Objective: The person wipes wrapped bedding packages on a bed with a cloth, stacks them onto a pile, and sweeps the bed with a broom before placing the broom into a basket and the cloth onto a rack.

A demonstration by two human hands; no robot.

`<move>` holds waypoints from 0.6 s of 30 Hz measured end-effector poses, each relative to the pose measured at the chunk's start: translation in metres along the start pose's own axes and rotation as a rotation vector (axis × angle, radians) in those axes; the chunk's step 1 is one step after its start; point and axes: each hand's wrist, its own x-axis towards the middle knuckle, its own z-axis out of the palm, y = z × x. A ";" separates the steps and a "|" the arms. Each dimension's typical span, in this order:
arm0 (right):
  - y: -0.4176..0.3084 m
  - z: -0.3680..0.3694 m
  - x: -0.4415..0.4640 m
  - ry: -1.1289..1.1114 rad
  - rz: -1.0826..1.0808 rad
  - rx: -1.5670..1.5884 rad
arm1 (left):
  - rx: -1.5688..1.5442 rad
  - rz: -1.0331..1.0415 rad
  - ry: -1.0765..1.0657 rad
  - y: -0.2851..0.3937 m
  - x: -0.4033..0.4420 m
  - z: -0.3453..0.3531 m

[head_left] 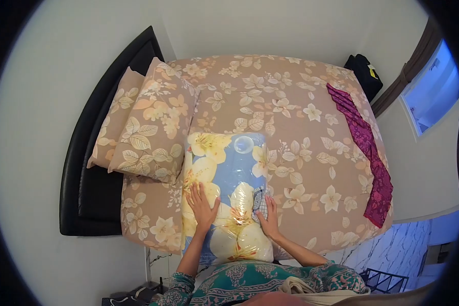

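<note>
A large package of bedding (pixel 229 178), blue with big yellow and white flowers under shiny clear plastic, lies on the near edge of the bed in front of my body. My left hand (pixel 203 208) rests flat on its left part with the fingers spread. At the package's right edge, my right hand (pixel 270 220) has a small checked cloth (pixel 259 203) between thumb and fingers, pressed against the plastic. A round clear patch (pixel 244 145) shows near the package's far right corner.
The bed (pixel 301 127) has a brown floral sheet. Two matching pillows (pixel 153 127) lean by the black headboard (pixel 86 199). A magenta patterned runner (pixel 362 137) lies across the foot end. A black bag (pixel 363 76) stands in the far right corner, near a curtained window (pixel 436 86).
</note>
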 end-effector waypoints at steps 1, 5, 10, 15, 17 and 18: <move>0.001 -0.001 0.006 0.002 0.002 0.000 | 0.010 0.006 0.011 0.001 0.000 0.000; 0.003 0.000 0.105 -0.164 0.157 -0.087 | 0.012 0.000 0.019 -0.001 -0.002 0.006; -0.010 0.018 0.145 0.051 0.117 -0.079 | 0.019 -0.009 0.024 -0.001 0.000 0.003; -0.041 0.000 -0.008 -0.155 -0.261 -0.606 | 0.009 -0.003 0.062 -0.007 -0.006 0.007; -0.075 -0.024 -0.063 -0.455 -0.397 -0.633 | 0.010 0.016 0.081 -0.007 -0.006 0.008; -0.072 -0.023 -0.068 -0.465 -0.405 -0.640 | 0.004 0.003 0.086 -0.004 -0.008 0.009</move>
